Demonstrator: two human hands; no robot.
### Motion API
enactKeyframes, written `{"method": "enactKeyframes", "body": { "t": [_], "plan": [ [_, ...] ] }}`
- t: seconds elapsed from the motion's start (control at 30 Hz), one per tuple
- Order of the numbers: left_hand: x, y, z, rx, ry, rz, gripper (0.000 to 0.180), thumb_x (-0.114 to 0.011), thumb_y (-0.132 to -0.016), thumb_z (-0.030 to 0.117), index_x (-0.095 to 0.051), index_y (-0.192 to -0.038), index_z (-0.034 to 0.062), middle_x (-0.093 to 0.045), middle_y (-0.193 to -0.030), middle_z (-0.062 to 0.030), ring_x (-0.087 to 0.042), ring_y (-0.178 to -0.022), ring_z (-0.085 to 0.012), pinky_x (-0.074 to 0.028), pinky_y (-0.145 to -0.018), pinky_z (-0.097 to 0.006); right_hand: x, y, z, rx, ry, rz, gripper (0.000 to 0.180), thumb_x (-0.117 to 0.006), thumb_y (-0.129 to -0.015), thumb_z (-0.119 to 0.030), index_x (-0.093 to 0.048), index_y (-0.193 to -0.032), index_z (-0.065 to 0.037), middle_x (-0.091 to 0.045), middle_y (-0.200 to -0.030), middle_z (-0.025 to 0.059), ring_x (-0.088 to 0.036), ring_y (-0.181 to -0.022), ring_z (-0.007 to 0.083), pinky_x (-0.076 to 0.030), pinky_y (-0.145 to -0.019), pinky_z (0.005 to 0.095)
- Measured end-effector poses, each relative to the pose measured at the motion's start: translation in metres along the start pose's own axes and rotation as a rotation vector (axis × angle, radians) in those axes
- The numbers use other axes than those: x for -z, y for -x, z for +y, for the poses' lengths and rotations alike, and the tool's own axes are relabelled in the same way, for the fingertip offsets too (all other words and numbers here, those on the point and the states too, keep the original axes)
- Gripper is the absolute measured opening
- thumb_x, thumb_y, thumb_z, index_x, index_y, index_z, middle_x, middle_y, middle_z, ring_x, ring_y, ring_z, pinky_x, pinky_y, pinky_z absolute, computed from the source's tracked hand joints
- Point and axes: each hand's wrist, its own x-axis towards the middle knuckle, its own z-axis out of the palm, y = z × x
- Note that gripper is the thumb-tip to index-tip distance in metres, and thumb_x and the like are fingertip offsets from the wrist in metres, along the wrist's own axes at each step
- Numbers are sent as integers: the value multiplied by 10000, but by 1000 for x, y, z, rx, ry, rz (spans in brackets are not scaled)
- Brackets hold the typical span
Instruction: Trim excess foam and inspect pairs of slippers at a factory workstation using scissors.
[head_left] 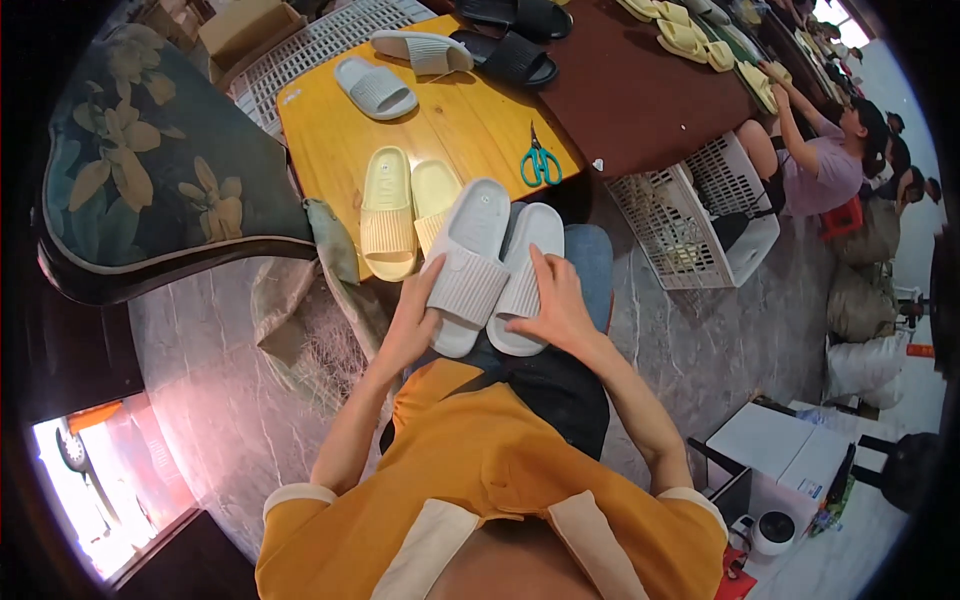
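I sit on a grey marbled floor (690,350) at the near edge of a low yellow wooden table (470,125), and everything I tell is placed from that table. Just off its near edge, on my lap, lie two pale grey slippers (495,265) side by side, toes pointing toward the table, their inner edges touching. My left hand (410,325) is curled around the outer edge of the left slipper near its heel, gripping it. My right hand (560,305) lies flat over the right slipper's heel, fingers spread and pressing on its strap, thumb alongside; it rests on the slipper rather than closing around it. On the table's near part, just left of my grey pair, lies a pair of pale yellow slippers (405,210), one showing its ribbed strap. Near the table's right edge sit teal-handled scissors (540,162). Farther back on the table are two more grey slippers (400,70), well apart from mine, and past them black slippers (510,40). Left of the table stands a chair with a dark floral cushion (150,150). Right of the table a white plastic crate (690,215) stands on the floor, and beyond it another person (820,160) reaches to a dark table with yellow slippers.
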Motion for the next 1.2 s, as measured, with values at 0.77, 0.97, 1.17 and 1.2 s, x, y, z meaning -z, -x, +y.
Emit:
{"method": "enactKeyframes", "body": {
  "t": [0.77,0.97,1.17,1.2],
  "plan": [
    [-83,-61,20,-496,-867,157,436,-714,-783,256,-655,-1210,321,-560,-967,-1,-551,-1066,-216,-238,-1104,-672,-42,-135,48,52,137,238,75,-674,-834,-118,-679,-874,-55,-658,-870,158,-658,-809,376,-533,-695,468],
    [-83,-58,20,-468,-810,125,367,-679,-809,231,-671,-1173,281,-569,-961,-5,-546,-1089,-213,-211,-1132,-661,-49,-142,54,119,150,246,100,-647,-848,-145,-661,-840,-47,-648,-824,171,-665,-764,378,-534,-654,487],
    [-84,-58,16,-524,-779,180,391,-679,-806,234,-666,-1194,271,-548,-914,-10,-552,-1037,-207,-228,-1145,-619,-54,-155,57,340,423,161,62,-616,-789,-73,-647,-796,-20,-659,-819,171,-696,-729,349,-557,-608,437],
    [-83,-58,15,-520,-771,176,392,-678,-806,232,-666,-1196,273,-545,-910,-10,-552,-1031,-206,-228,-1146,-617,-53,-156,56,379,461,98,58,-618,-780,-56,-654,-811,-23,-664,-833,169,-708,-723,327,-569,-601,419]
  ]
}}
